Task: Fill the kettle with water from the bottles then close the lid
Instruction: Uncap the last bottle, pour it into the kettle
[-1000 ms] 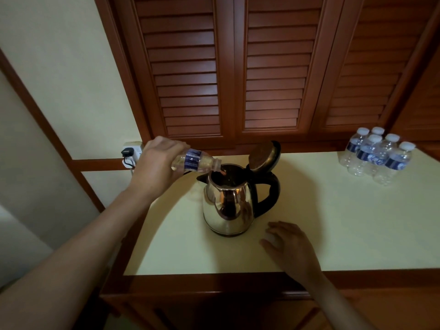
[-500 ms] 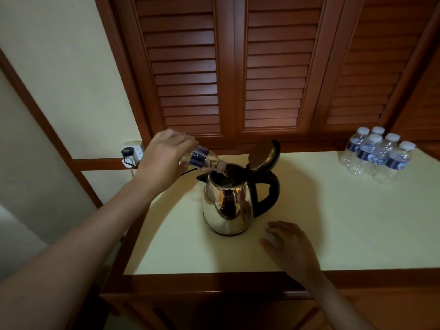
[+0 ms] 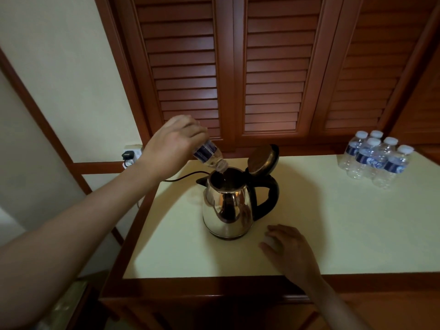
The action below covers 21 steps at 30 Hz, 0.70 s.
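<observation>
A shiny steel kettle (image 3: pixel 226 210) with a black handle stands on the cream tabletop (image 3: pixel 333 222), its lid (image 3: pixel 262 159) flipped up. My left hand (image 3: pixel 171 148) grips a small clear water bottle (image 3: pixel 207 153) with a blue label, tilted steeply neck-down. The bottle's mouth sits at the kettle's opening. My right hand (image 3: pixel 290 251) rests on the table just right of the kettle's base, fingers curled over a small white bottle cap (image 3: pixel 270 240).
Several capped water bottles (image 3: pixel 373 158) stand grouped at the table's back right. A black cord (image 3: pixel 185 176) runs from the kettle to a plug (image 3: pixel 128 154) in the wall socket at left. Wooden louvred doors rise behind the table.
My left hand has risen and tipped the bottle from nearly level to steeply neck-down over the kettle. My right hand has stayed in place.
</observation>
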Available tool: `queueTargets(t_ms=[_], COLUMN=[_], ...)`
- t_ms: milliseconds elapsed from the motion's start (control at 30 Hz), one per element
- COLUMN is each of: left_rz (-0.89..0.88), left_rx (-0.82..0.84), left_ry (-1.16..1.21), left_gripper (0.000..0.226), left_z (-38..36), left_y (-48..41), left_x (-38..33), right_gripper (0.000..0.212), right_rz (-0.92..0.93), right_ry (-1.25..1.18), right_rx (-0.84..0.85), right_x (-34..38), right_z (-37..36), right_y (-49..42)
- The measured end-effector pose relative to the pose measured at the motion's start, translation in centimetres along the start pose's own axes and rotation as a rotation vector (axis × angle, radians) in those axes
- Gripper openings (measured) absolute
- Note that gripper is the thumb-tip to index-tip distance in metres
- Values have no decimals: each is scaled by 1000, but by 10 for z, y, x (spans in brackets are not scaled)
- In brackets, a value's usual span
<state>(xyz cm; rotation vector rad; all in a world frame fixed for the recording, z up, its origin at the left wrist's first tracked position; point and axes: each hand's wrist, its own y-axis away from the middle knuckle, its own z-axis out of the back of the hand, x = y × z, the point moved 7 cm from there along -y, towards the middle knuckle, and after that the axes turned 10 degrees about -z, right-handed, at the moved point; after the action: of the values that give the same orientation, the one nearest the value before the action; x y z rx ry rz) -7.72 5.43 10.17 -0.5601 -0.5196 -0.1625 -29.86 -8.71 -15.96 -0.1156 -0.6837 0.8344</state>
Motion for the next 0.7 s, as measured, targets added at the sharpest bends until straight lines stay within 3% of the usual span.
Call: queueTargets(t_ms=[233,500,700], left_rz=[-101,-48,10], left_rx=[-18,3,-100], left_ry=[-105,-14,-31], left_gripper=[36,36,30], left_z=[23,3,-10], left_y=[-19,-7,6], left_x=[1,-19,-28], right_gripper=[32,31,28], right_rz=[0,-6,21], right_ry=[10,12,7], right_rx=[12,1,-24], right_x=[1,3,7], right_z=[1,2,6], right_y=[-1,0,-1])
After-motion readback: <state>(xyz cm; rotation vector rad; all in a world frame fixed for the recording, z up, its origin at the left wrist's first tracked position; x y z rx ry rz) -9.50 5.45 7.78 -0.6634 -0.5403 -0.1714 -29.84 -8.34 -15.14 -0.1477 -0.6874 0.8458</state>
